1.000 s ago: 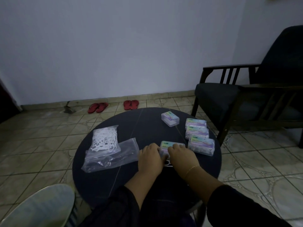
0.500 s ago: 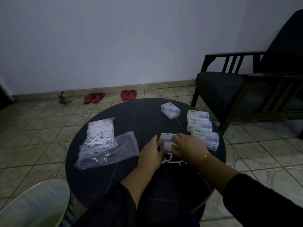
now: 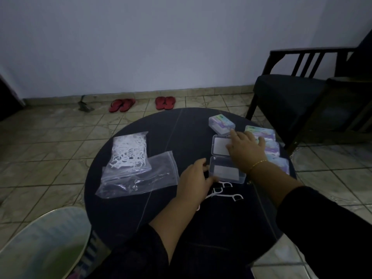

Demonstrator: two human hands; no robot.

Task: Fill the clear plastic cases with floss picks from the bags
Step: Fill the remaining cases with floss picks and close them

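A clear plastic case (image 3: 225,171) lies open on the round dark table (image 3: 161,208), its lid (image 3: 220,146) folded back flat. My left hand (image 3: 194,181) holds the case's near left corner between thumb and fingers. Over the lid's right edge lies my right hand (image 3: 245,149), fingers spread and straight. A few loose white floss picks (image 3: 225,193) lie just in front of the case. To the left sit a bag of floss picks (image 3: 129,152) and an empty clear bag (image 3: 141,177).
A closed case (image 3: 221,124) stands behind the lid; more closed cases (image 3: 271,143) are stacked along the right, partly under my right hand. A dark armchair (image 3: 302,97) stands at the right. Red sandals (image 3: 165,102) lie by the wall. A pale round object (image 3: 40,244) is at lower left.
The case was closed under both hands; now it lies open with its lid folded back. My right hand moved up onto the lid, and my left shifted to the near corner.
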